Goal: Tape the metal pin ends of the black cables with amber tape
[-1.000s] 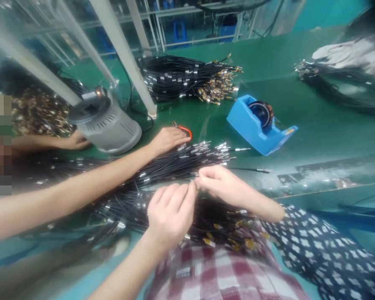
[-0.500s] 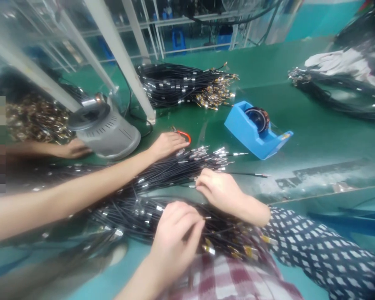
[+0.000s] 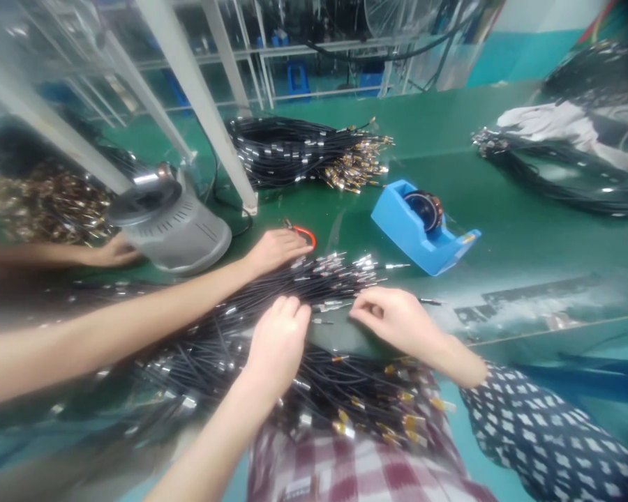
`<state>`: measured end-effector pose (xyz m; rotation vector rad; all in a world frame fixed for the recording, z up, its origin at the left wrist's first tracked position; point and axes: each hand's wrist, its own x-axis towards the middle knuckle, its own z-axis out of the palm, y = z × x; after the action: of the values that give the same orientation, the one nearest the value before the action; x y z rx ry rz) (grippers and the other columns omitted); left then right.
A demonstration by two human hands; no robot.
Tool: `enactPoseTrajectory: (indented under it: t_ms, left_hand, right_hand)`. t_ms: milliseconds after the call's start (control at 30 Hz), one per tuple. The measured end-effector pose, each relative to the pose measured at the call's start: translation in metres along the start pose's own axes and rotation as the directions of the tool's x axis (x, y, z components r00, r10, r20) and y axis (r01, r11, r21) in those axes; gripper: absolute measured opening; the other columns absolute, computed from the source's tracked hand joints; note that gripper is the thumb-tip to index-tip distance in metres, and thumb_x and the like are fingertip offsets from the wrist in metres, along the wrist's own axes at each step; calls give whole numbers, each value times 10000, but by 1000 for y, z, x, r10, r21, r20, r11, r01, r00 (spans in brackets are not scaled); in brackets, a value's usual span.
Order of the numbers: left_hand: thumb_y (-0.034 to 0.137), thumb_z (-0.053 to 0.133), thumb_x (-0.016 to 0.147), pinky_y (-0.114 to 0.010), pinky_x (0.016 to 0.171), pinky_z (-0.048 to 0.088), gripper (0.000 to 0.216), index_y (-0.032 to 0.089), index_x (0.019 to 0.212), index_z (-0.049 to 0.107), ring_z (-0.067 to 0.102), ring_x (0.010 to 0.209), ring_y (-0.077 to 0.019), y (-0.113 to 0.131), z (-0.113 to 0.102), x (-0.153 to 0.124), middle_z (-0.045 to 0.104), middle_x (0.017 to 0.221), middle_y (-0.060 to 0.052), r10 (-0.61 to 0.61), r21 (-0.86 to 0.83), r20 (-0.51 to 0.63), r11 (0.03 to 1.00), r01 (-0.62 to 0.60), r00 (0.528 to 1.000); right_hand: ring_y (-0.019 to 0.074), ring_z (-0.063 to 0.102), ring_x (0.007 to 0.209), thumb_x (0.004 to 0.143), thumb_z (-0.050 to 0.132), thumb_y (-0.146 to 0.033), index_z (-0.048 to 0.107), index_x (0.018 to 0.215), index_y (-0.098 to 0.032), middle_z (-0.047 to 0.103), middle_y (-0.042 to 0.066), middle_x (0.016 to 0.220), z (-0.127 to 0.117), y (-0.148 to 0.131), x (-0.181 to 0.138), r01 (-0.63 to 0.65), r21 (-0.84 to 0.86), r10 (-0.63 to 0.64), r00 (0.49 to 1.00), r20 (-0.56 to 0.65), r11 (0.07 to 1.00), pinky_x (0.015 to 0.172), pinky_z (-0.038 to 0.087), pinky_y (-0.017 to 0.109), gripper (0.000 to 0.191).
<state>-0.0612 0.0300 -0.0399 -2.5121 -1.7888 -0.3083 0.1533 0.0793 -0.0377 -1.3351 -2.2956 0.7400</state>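
My left hand (image 3: 278,345) is closed, with slim metal cable ends (image 3: 323,321) sticking out just right of its fingers. Beneath and around it spreads a bundle of black cables (image 3: 345,383), brass-coloured connectors at the right end, across my lap. My right hand (image 3: 392,314), coming from a patterned sleeve, has thumb and forefinger pinched beside the cable ends; what it pinches is too small to make out. The tip of one black cable (image 3: 430,302) shows past its knuckles. Behind both hands lies another bundle of black cables (image 3: 293,282) with silvery tips on the green table (image 3: 513,240).
A co-worker's hand (image 3: 277,249) rests on the rear bundle by an orange-handled tool (image 3: 307,236). Another person's hand (image 3: 114,251) is beside the grey machine (image 3: 188,233). A blue tape dispenser (image 3: 413,233) stands behind my right hand. Coiled cables (image 3: 293,150) lie farther back, near white posts (image 3: 199,104).
My left hand has moved up and away from my lap, nearer the rear bundle. My right hand has shifted right and slightly down. The view has tilted a little.
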Motion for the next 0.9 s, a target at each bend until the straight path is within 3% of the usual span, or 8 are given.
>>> enactPoseTrajectory:
  t_ms: [133,267,367,433,567,700,767,900]
  left_hand:
    - [64,503,886,-385,683,500,194,158,779,635,564,811,-275,1,-2,5,623,819,-99,-9,16,35,1000,8,999]
    - [99,461,927,-376,743,489,150,153,862,585,557,807,-238,-3,-9,-1,617,840,-81,-35,-44,-2,998,35,999]
    - [126,435,950,-385,763,471,130,154,901,552,553,801,-224,-4,-16,-12,615,846,-71,-67,-130,-68,990,58,995]
    - [138,440,949,-395,778,457,122,162,900,549,557,814,-223,-3,-22,-21,617,859,-69,-96,-237,-98,969,70,991]
    - [196,532,907,-369,775,465,56,187,934,580,589,820,-210,2,-36,-34,643,882,-46,-199,-489,7,854,177,980]
    - [200,551,906,-303,859,468,209,217,1109,600,617,929,-175,13,-52,-37,671,1034,-34,-239,-685,28,702,193,971]
    - [201,567,904,-267,852,464,204,232,1099,620,627,915,-157,18,-58,-34,688,1011,-11,-235,-743,52,640,195,970]
    - [224,569,919,-245,774,468,100,226,878,660,635,805,-141,17,-59,-34,702,870,16,-289,-794,105,552,255,952]
  right_hand:
    - [127,551,632,865,633,-231,686,789,-194,678,-5,756,-4,3,-1,-20,85,22,999,-23,996,622,393,256,100]
    - [137,588,726,901,585,-237,678,910,-170,685,38,903,-4,-1,2,52,213,-29,993,-110,976,688,434,268,116]
    - [133,593,734,888,602,-241,666,981,-160,676,39,888,-3,-8,5,82,408,-46,994,-97,909,650,445,246,139]
    - [127,582,708,868,625,-235,669,887,-153,662,26,812,-3,-15,9,91,513,-49,994,-95,854,632,443,235,96]
    - [108,546,601,844,650,-286,625,727,-138,626,9,681,-6,-32,16,-31,695,-66,991,113,718,590,436,231,190]
    - [90,521,550,822,672,-383,562,689,-142,602,-10,613,-12,-49,22,-162,813,-93,962,256,559,556,423,212,297]
    - [80,502,537,807,693,-381,547,665,-143,582,-22,590,-15,-57,24,-175,814,-124,950,288,554,541,398,200,314]
    - [78,492,557,819,689,-360,536,648,-139,570,-24,598,-17,-66,29,-163,802,-214,916,339,575,558,381,201,318]
